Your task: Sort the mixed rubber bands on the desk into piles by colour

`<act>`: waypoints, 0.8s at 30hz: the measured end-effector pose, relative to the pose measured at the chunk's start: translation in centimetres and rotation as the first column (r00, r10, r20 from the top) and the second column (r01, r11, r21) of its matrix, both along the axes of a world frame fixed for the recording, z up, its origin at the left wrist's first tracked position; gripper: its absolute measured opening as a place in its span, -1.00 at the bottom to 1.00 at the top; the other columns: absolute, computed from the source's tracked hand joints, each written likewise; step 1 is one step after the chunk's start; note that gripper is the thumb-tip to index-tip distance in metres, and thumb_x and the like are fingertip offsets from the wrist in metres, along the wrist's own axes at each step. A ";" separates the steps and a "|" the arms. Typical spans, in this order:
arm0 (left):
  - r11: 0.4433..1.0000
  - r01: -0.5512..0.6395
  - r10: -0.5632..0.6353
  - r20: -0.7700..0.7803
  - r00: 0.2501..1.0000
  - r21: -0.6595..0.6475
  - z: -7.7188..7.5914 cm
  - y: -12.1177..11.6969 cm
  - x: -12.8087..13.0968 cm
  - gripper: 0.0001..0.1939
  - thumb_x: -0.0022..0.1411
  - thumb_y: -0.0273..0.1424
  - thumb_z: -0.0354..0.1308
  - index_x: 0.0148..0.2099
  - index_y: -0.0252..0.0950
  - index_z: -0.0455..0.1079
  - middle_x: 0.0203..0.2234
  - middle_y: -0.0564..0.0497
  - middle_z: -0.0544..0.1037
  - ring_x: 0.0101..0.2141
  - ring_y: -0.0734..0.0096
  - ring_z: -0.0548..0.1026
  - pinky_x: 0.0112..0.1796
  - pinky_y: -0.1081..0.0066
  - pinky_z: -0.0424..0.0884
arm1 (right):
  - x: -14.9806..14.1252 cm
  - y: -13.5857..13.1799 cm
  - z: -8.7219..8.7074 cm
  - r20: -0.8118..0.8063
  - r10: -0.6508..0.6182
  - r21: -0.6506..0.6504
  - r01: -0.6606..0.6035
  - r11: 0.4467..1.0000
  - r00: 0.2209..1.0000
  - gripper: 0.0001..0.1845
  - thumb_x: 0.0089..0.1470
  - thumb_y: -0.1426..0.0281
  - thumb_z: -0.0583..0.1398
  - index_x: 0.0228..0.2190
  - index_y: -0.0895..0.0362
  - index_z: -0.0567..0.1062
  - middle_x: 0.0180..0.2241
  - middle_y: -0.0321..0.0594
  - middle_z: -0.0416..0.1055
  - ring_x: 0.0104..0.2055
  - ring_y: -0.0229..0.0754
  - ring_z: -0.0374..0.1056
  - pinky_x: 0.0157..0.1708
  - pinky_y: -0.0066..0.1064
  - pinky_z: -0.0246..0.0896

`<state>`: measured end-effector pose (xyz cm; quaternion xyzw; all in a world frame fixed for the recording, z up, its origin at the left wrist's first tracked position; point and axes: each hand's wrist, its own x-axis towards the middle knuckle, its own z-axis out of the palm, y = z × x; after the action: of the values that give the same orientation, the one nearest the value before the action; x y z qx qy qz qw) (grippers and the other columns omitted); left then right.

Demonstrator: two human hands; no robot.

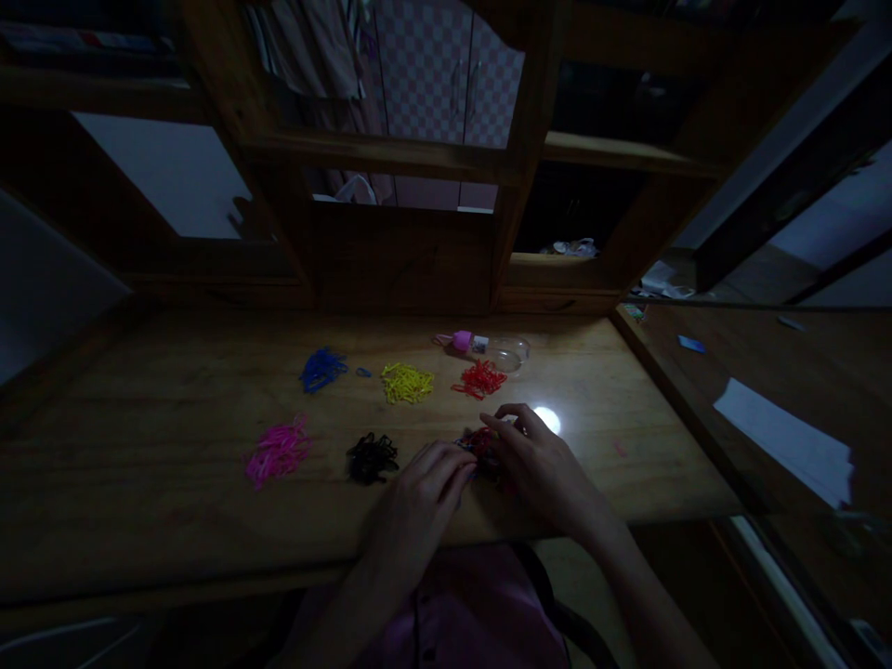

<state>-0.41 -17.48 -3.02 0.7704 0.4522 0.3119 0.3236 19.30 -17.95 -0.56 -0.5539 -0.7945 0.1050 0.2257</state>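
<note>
On a wooden desk lie sorted heaps of small coloured bands: blue, yellow, red, pink and black. Between my hands sits a small mixed heap of red and dark bands. My left hand rests with its fingers curled at the heap's left edge. My right hand lies over the heap's right side, fingers bent and reaching into it. What either hand pinches is too dark to tell.
A clear plastic bottle with a pink cap lies on its side behind the red heap. A bright light spot glares on the wood. Dark shelving rises behind the desk. White paper lies on a surface at the right.
</note>
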 end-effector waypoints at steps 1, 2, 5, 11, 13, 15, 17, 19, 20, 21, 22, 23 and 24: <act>1.000 -0.016 0.016 -0.001 1.000 0.000 0.2 0.1 -0.1 -0.82 0.36 -0.40 -0.01 -0.13 -0.16 0.42 -0.19 0.06 0.50 -0.13 0.41 0.46 -0.05 0.37 0.37 | -0.1 0.3 0.1 0.015 0.024 -0.008 -0.024 1.000 1.000 -0.58 0.22 0.48 0.09 0.10 0.02 0.37 0.03 -0.03 0.30 -0.05 -0.06 0.36 -0.13 -0.24 0.34; 0.999 -0.034 0.034 -0.003 0.999 -0.003 0.4 0.1 -0.1 -0.82 0.36 -0.40 -0.01 -0.13 -0.16 0.42 -0.19 0.06 0.49 -0.13 0.41 0.46 -0.05 0.38 0.37 | -0.2 0.5 0.0 0.018 0.037 -0.019 -0.037 0.999 0.999 -0.61 0.22 0.49 0.09 0.06 0.02 0.40 0.00 -0.05 0.32 -0.07 -0.08 0.36 -0.13 -0.26 0.34; 0.996 -0.086 0.086 -0.003 0.996 -0.007 0.9 0.4 -0.4 -0.83 0.36 -0.41 -0.01 -0.17 -0.18 0.41 -0.22 0.06 0.48 -0.16 0.42 0.46 -0.08 0.40 0.38 | -0.1 0.9 -0.6 -0.048 0.015 -0.031 -0.017 0.999 0.999 -0.75 0.22 0.49 0.09 -0.14 0.05 0.51 -0.12 -0.12 0.38 -0.17 -0.15 0.38 -0.17 -0.32 0.33; 0.995 -0.091 0.091 0.009 0.996 0.046 0.7 1.2 -0.3 -0.85 0.34 -0.42 0.01 -0.18 -0.19 0.41 -0.24 0.04 0.48 -0.18 0.38 0.46 -0.10 0.36 0.37 | 0.8 0.3 -1.0 -0.297 -0.093 -0.054 0.081 0.995 0.950 -0.82 0.24 0.45 0.07 -0.28 0.05 0.48 -0.25 -0.20 0.43 -0.22 -0.18 0.37 -0.22 -0.38 0.29; 0.995 -0.077 0.078 -0.003 0.997 0.070 0.4 1.5 0.3 -0.84 0.33 -0.43 0.01 -0.16 -0.19 0.42 -0.23 0.03 0.48 -0.16 0.37 0.45 -0.09 0.36 0.38 | 1.4 -0.1 -0.8 -0.348 -0.136 -0.087 0.113 0.990 0.928 -0.85 0.24 0.42 0.08 -0.28 0.05 0.47 -0.29 -0.23 0.44 -0.25 -0.19 0.37 -0.24 -0.38 0.28; 0.994 -0.075 0.080 -0.051 0.996 0.084 0.0 1.8 1.0 -0.85 0.32 -0.41 0.05 -0.14 -0.18 0.43 -0.23 0.02 0.47 -0.15 0.33 0.45 -0.09 0.33 0.38 | 2.1 -0.5 -0.6 -0.371 -0.186 -0.129 0.148 0.981 0.910 -0.87 0.23 0.38 0.11 -0.27 0.05 0.47 -0.29 -0.25 0.45 -0.28 -0.19 0.37 -0.27 -0.40 0.28; 0.991 -0.087 0.098 -0.115 0.988 0.098 -0.3 2.1 1.8 -0.85 0.29 -0.38 0.09 -0.10 -0.17 0.43 -0.22 0.02 0.46 -0.14 0.30 0.43 -0.06 0.29 0.37 | 2.8 -0.8 -0.8 -0.380 -0.233 -0.175 0.178 0.968 0.895 -0.87 0.22 0.33 0.13 -0.27 0.05 0.48 -0.30 -0.25 0.46 -0.32 -0.20 0.36 -0.33 -0.42 0.27; 0.989 -0.098 0.115 -0.159 0.981 0.111 -0.3 2.2 2.4 -0.83 0.28 -0.36 0.11 -0.08 -0.17 0.43 -0.21 0.01 0.44 -0.13 0.28 0.41 -0.04 0.26 0.36 | 3.3 -1.0 -1.1 -0.392 -0.267 -0.213 0.196 0.957 0.880 -0.84 0.22 0.29 0.12 -0.25 0.05 0.48 -0.31 -0.23 0.46 -0.35 -0.20 0.35 -0.40 -0.43 0.26; 0.990 -0.094 0.111 -0.167 0.980 0.109 -0.3 2.2 2.6 -0.83 0.29 -0.36 0.11 -0.07 -0.16 0.42 -0.20 0.02 0.44 -0.12 0.28 0.40 -0.03 0.26 0.35 | 3.5 -1.2 -1.2 -0.399 -0.275 -0.226 0.197 0.954 0.875 -0.83 0.23 0.27 0.12 -0.25 0.06 0.47 -0.31 -0.23 0.46 -0.36 -0.20 0.35 -0.42 -0.43 0.26; 0.991 -0.082 0.099 -0.164 0.982 0.104 -0.1 2.1 2.8 -0.82 0.29 -0.37 0.10 -0.06 -0.16 0.41 -0.18 0.02 0.43 -0.11 0.29 0.39 -0.03 0.27 0.35 | 3.6 -1.3 -1.3 -0.404 -0.277 -0.234 0.194 0.953 0.872 -0.81 0.23 0.25 0.11 -0.25 0.06 0.47 -0.31 -0.22 0.46 -0.37 -0.20 0.35 -0.43 -0.43 0.25; 0.993 -0.065 0.080 -0.154 0.985 0.100 0.0 2.0 3.0 -0.81 0.30 -0.39 0.09 -0.04 -0.15 0.41 -0.17 0.03 0.42 -0.10 0.30 0.38 -0.03 0.28 0.35 | 3.7 -1.4 -1.4 -0.408 -0.277 -0.238 0.191 0.952 0.870 -0.81 0.24 0.25 0.10 -0.25 0.07 0.46 -0.32 -0.21 0.45 -0.38 -0.20 0.35 -0.44 -0.43 0.25; 0.994 -0.046 0.059 -0.143 0.988 0.095 0.2 1.8 3.1 -0.80 0.29 -0.40 0.09 -0.03 -0.14 0.40 -0.16 0.03 0.41 -0.09 0.31 0.38 -0.02 0.29 0.35 | 3.8 -1.6 -1.4 -0.407 -0.276 -0.239 0.190 0.952 0.870 -0.80 0.24 0.25 0.09 -0.26 0.07 0.45 -0.31 -0.21 0.45 -0.37 -0.19 0.35 -0.43 -0.43 0.25; 0.996 -0.023 0.035 -0.136 0.990 0.090 0.4 1.6 3.3 -0.80 0.29 -0.41 0.10 -0.04 -0.14 0.40 -0.15 0.03 0.41 -0.08 0.32 0.37 -0.02 0.29 0.35 | 3.8 -1.7 -1.3 -0.403 -0.277 -0.238 0.193 0.952 0.872 -0.81 0.25 0.25 0.08 -0.26 0.07 0.44 -0.31 -0.20 0.45 -0.37 -0.19 0.35 -0.43 -0.43 0.25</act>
<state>2.88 -15.86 -2.63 0.7969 0.4703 0.2827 0.2526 23.14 -19.69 -1.86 -0.6285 -0.6374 0.2722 0.3531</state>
